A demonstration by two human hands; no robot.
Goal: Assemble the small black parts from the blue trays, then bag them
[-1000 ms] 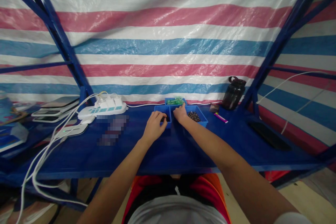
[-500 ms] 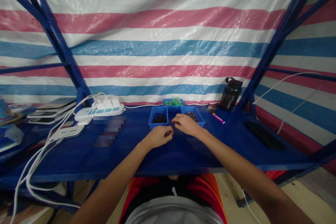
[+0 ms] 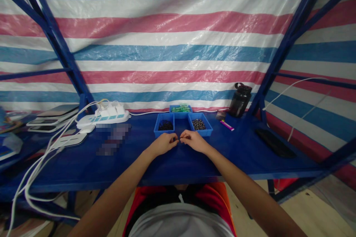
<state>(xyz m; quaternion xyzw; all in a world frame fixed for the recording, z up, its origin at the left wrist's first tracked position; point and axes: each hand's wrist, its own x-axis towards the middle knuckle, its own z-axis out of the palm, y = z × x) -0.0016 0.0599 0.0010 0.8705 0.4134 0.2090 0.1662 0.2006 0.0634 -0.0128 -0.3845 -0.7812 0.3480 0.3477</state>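
Note:
My left hand (image 3: 164,143) and my right hand (image 3: 194,140) meet fingertip to fingertip over the blue table (image 3: 178,159), just in front of the trays. Both are pinched shut on small parts too tiny to name. Right behind them stand two blue trays: the left tray (image 3: 164,124) holds small dark pieces, the right tray (image 3: 200,124) holds dark rounded pieces. A third blue tray (image 3: 180,109) with green parts sits further back against the tarp.
A white power strip (image 3: 104,116) with plugs and white cables (image 3: 41,155) lies at the left, near stacked flat devices (image 3: 52,116). A dark bottle (image 3: 239,100) and a pink pen-like item (image 3: 227,125) stand right of the trays; a black flat object (image 3: 274,143) lies far right.
Both hands drew back out of the two trays toward me and came together, fingertips now touching in front of the trays.

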